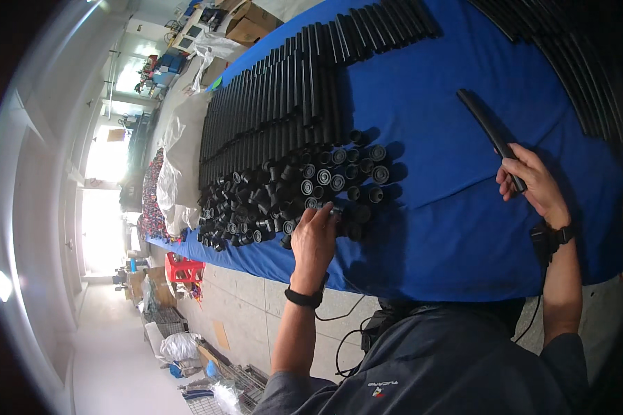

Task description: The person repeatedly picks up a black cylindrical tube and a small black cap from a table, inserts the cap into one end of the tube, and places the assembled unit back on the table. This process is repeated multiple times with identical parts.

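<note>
My right hand is closed around the lower end of a long black tube, which tilts up and to the left above the blue cloth. Over at the right edge of a heap of small black caps, my left hand has its fingertips pinched together on a black cap, partly hidden by the fingers. Around those fingertips several round caps stand apart from the heap, some showing ringed faces. The tube and the pinched cap are well apart.
Rows of black tubes lie beyond the caps on the blue cloth. More tubes lie at the far right. White plastic sheeting hangs at the table's left end, near a red stool on the floor.
</note>
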